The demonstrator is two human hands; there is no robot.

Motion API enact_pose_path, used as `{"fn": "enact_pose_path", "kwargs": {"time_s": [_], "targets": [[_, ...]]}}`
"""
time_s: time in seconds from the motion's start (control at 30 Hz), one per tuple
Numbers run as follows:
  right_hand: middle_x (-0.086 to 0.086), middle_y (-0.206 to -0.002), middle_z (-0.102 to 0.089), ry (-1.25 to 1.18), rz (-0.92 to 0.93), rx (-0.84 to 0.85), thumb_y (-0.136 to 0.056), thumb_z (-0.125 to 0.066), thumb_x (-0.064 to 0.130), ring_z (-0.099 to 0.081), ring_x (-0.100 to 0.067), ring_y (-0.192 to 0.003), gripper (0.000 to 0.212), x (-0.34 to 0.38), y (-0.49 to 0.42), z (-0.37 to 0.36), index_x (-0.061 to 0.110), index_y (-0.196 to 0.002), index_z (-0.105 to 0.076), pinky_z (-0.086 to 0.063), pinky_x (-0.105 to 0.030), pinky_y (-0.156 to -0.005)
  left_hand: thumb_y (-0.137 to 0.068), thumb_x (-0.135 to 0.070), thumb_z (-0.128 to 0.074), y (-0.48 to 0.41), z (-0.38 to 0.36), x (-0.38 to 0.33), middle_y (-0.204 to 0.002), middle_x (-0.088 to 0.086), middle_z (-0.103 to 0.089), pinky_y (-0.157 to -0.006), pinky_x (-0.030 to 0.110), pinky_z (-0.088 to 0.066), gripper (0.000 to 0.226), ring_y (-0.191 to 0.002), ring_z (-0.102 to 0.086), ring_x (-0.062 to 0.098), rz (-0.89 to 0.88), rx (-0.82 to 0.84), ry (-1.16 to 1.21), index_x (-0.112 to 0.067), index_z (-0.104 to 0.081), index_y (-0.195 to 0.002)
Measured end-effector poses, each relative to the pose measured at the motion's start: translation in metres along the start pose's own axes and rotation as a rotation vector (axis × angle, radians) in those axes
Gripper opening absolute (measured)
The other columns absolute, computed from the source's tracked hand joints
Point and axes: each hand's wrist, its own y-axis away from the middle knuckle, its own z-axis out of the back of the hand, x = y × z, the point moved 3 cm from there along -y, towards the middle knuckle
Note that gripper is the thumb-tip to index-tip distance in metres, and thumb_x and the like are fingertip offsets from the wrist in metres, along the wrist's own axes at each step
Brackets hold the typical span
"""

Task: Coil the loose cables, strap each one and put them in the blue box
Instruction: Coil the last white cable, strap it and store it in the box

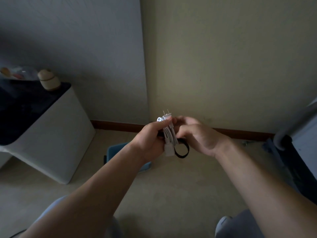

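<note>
My left hand (151, 140) grips a coiled white cable (169, 134) held upright in the air, its two-pin plug (166, 115) sticking up above my fingers. A black strap (181, 151) loops out below the coil. My right hand (197, 134) is against the right side of the coil, fingers curled toward it and the strap; the fingertips are hidden behind the bundle. The blue box (118, 152) stands on the floor beneath my left forearm, mostly covered by it.
A white cabinet with a dark top (51, 131) stands at the left, carrying a small beige jar (48, 79). Walls meet in a corner straight ahead with a brown skirting board (120, 126). Dark furniture (295, 152) fills the right edge. My knees show at the bottom.
</note>
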Motion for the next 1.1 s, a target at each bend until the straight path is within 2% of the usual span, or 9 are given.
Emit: {"fn": "enact_pose_path", "kwargs": {"time_s": [0.13,0.2,0.33,0.5,0.53,0.7,0.8,0.93,1.1], "targets": [[-0.014,-0.11,-0.071,0.11,0.066,-0.08,-0.074,-0.082,-0.001,-0.067,-0.025,-0.105,0.057,-0.008,-0.006,-0.007,0.0,-0.126,-0.059,-0.049,-0.045,-0.1,-0.103,-0.021,-0.04,-0.002,0.001,0.0,-0.109,0.015,-0.066,-0.076,0.028,-0.058,0.04,-0.091,-0.068,0.021,0.024,-0.04,-0.008,0.001,-0.055,-0.133],[-0.012,-0.106,-0.071,0.117,0.081,-0.104,-0.077,-0.079,-0.006,-0.067,-0.023,-0.1,0.053,-0.009,-0.006,-0.009,-0.001,-0.126,-0.058,-0.052,-0.046,-0.094,-0.104,-0.023,-0.04,-0.001,0.0,0.0,-0.11,0.015,-0.064,-0.075,0.028,-0.058,0.044,-0.09,-0.067,0.021,0.033,-0.043,-0.03,0.003,-0.051,-0.138],[-0.003,-0.089,-0.07,0.084,0.064,-0.005,-0.08,-0.061,-0.023,-0.067,-0.013,-0.085,0.045,-0.006,-0.002,-0.005,0.006,-0.115,-0.063,-0.054,-0.025,-0.076,-0.102,-0.025,-0.042,-0.005,0.004,0.0,-0.121,0.021,-0.057,-0.087,0.032,-0.054,0.05,-0.107,-0.059,0.028,0.026,-0.049,-0.074,0.007,-0.047,-0.14],[-0.004,-0.082,-0.071,0.011,0.042,-0.003,-0.078,-0.057,-0.028,-0.067,-0.014,-0.077,0.05,-0.009,-0.001,-0.003,0.005,-0.117,-0.059,-0.053,-0.021,-0.067,-0.083,-0.02,-0.045,-0.003,0.003,-0.002,-0.072,0.008,-0.053,-0.072,0.033,-0.039,0.032,-0.071,-0.046,0.021,0.042,0.05,-0.113,-0.005,-0.07,-0.096],[-0.004,-0.081,-0.07,-0.001,0.034,0.003,-0.078,-0.057,-0.028,-0.067,-0.014,-0.076,0.051,-0.01,-0.001,-0.003,0.003,-0.118,-0.057,-0.053,-0.021,-0.066,-0.078,-0.016,-0.04,-0.002,0.003,-0.003,-0.07,0.006,-0.054,-0.07,0.033,-0.036,0.036,-0.069,-0.041,0.021,0.042,0.092,-0.105,-0.005,-0.067,-0.099],[-0.01,-0.091,-0.067,-0.023,0.03,0.067,-0.066,-0.065,-0.014,-0.066,-0.018,-0.082,0.06,-0.009,-0.001,-0.003,0.002,-0.124,-0.06,-0.054,-0.024,-0.067,-0.082,0.003,-0.025,0.003,-0.004,-0.007,-0.109,0.025,-0.05,-0.088,0.039,-0.048,0.053,-0.096,-0.047,0.038,-0.027,0.384,-0.175,-0.001,-0.067,-0.114],[-0.013,-0.097,-0.066,-0.024,0.021,0.083,-0.067,-0.065,-0.01,-0.065,-0.02,-0.087,0.057,-0.007,0.0,-0.002,0.002,-0.123,-0.062,-0.052,-0.024,-0.068,-0.087,0.005,-0.038,0.003,0.002,-0.004,-0.111,0.026,-0.065,-0.094,0.043,-0.051,0.04,-0.1,-0.064,0.034,-0.049,0.321,-0.164,0.007,-0.063,-0.118],[-0.013,-0.099,-0.065,-0.031,-0.03,0.056,-0.073,-0.065,-0.007,-0.06,-0.022,-0.085,0.062,-0.007,0.002,0.004,-0.001,-0.133,-0.055,-0.038,-0.026,-0.058,-0.088,0.003,-0.046,0.001,0.008,-0.003,-0.125,0.028,-0.062,-0.101,0.049,-0.049,0.045,-0.109,-0.064,0.037,-0.055,0.292,-0.164,0.012,-0.05,-0.132],[-0.017,-0.104,-0.068,-0.139,-0.035,0.042,-0.083,-0.058,-0.022,-0.068,-0.023,-0.089,0.049,-0.003,0.004,0.015,0.002,-0.125,-0.061,-0.058,-0.027,-0.069,-0.097,0.004,-0.039,0.008,0.007,-0.01,-0.127,0.023,-0.064,-0.093,0.043,-0.054,0.038,-0.112,-0.066,0.036,-0.061,0.317,-0.18,0.009,-0.051,-0.132]]}}
